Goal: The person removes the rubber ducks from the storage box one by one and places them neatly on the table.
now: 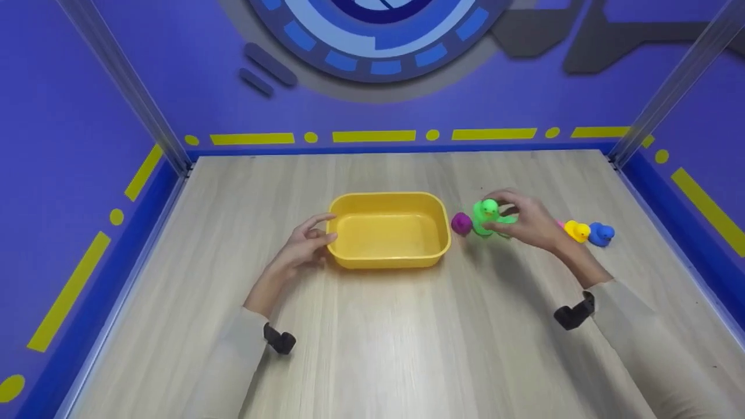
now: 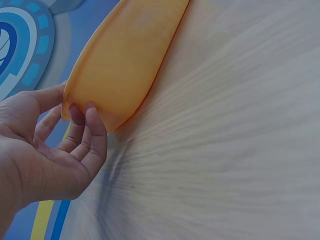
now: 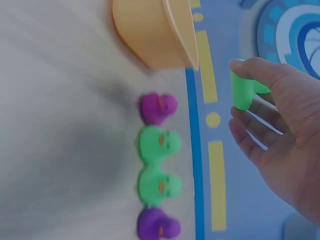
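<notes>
My left hand (image 1: 302,244) grips the left rim of a yellow plastic basin (image 1: 389,263), with its fingertips against the outer wall in the left wrist view. The basin stands upright with a bare inside. To its right, my right hand (image 1: 527,221) pinches a bright green toy duck (image 3: 242,91) between thumb and fingers, raised above the table. Below it in the right wrist view is a row of toy ducks: a magenta duck (image 3: 157,108), a green duck (image 3: 156,144), a second green duck (image 3: 156,185) and a purple duck (image 3: 156,225).
Right of my right hand stand a yellow duck (image 1: 577,231) and a blue duck (image 1: 601,234), with a bit of pink beside them. The wooden table (image 1: 372,337) is bordered by blue printed panels (image 1: 372,110) at the back and sides.
</notes>
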{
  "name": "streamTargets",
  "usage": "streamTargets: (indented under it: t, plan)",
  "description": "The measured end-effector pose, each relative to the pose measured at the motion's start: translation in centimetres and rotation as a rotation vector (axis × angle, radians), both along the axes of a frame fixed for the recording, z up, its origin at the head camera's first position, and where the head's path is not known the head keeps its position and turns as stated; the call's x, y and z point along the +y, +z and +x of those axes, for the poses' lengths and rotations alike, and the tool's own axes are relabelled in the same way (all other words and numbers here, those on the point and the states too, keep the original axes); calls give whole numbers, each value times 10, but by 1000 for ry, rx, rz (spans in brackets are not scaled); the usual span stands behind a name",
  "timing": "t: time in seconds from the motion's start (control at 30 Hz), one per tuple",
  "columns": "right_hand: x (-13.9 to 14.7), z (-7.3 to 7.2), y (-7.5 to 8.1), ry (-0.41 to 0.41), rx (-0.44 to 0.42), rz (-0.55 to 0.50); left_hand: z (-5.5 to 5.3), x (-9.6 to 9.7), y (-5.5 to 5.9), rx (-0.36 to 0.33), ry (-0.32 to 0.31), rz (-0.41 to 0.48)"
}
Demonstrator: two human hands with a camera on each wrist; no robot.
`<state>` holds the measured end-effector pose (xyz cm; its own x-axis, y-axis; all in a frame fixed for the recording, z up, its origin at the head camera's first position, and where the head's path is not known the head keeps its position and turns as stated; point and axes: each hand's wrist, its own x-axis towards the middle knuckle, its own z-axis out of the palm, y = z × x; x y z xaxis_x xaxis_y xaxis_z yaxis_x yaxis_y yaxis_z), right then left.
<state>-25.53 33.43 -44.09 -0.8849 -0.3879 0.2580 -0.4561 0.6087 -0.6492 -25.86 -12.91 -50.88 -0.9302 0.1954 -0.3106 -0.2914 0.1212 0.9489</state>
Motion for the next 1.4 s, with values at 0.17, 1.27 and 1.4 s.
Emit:
streamTargets:
  t: [0.17, 1.27, 1.4]
  plan:
    - [32, 4, -2, -8, 64, -28, -3, 2, 2, 7, -2, 9]
    - [155, 30, -25, -234, 12, 36, -1, 1, -4, 2, 15, 47]
    - [165, 33, -27, -247, 6, 44, 0, 0, -5, 5, 17, 56]
